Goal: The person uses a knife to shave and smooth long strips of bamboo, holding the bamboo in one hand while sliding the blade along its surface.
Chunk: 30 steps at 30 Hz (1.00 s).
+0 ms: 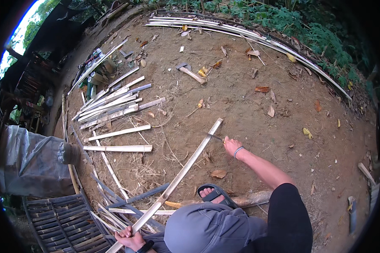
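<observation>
A long split bamboo strip (183,170) runs slantwise from the lower left up to the middle, its pale hollow side showing. My left hand (131,241) is closed round its near end. My right hand (232,146), arm stretched forward, grips a knife (214,136) by the handle, most of which the fingers hide. The dark blade points left and lies at the strip's far end; whether it touches or cuts in, I cannot tell. Below the strip, a sandalled foot (215,195) shows beside grey cloth (211,230).
Several split bamboo pieces (118,148) lie on the left. A hatchet (191,72) rests on the dirt ahead. Long thin strips (240,31) line the far edge by green plants. A slatted bamboo rack (67,223) and a plastic-covered block (33,162) stand at lower left.
</observation>
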Available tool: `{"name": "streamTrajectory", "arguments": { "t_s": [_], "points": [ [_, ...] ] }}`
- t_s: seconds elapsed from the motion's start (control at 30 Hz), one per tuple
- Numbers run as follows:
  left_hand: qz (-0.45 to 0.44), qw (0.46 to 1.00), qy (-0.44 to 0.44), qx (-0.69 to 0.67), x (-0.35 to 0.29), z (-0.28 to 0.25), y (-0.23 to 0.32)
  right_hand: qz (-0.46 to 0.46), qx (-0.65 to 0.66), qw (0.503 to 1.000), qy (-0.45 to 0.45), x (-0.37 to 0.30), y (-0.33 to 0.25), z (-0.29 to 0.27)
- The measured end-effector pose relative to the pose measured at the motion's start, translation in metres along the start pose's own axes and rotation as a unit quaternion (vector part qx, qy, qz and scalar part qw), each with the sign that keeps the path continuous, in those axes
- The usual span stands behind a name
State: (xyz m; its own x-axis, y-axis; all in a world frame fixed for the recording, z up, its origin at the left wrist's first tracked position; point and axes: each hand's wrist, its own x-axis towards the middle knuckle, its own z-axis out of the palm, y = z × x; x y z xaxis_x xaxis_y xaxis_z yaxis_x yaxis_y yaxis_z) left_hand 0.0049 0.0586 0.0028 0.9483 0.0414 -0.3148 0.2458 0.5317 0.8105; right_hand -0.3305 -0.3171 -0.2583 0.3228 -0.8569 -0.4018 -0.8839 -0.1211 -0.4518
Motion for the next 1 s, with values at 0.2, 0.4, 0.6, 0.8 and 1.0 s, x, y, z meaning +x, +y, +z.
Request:
{"name": "streamTrajectory", "arguments": {
  "t_s": [0.2, 0.4, 0.6, 0.8, 1.0],
  "points": [
    [0.013, 1.0, -0.003, -0.012, 0.006, -0.009, 0.009, -0.016, 0.007, 0.999, -0.042, -0.017, -0.035, 0.006],
    [-0.007, 1.0, -0.006, -0.016, -0.002, -0.003, -0.001, 0.029, 0.033, 0.999, 0.016, 0.008, -0.004, 0.018],
    [0.005, 1.0, 0.0, -0.021, -0.002, 0.001, -0.003, 0.023, 0.006, 0.999, 0.042, 0.025, 0.013, 0.001],
    [0.01, 1.0, -0.001, -0.024, -0.002, 0.0, 0.01, -0.021, 0.015, 1.0, -0.015, 0.012, -0.013, 0.008],
    [-0.001, 0.999, -0.015, -0.03, 0.005, -0.002, 0.007, -0.02, 0.027, 0.999, 0.0, 0.021, -0.004, 0.01]
  ]
}}
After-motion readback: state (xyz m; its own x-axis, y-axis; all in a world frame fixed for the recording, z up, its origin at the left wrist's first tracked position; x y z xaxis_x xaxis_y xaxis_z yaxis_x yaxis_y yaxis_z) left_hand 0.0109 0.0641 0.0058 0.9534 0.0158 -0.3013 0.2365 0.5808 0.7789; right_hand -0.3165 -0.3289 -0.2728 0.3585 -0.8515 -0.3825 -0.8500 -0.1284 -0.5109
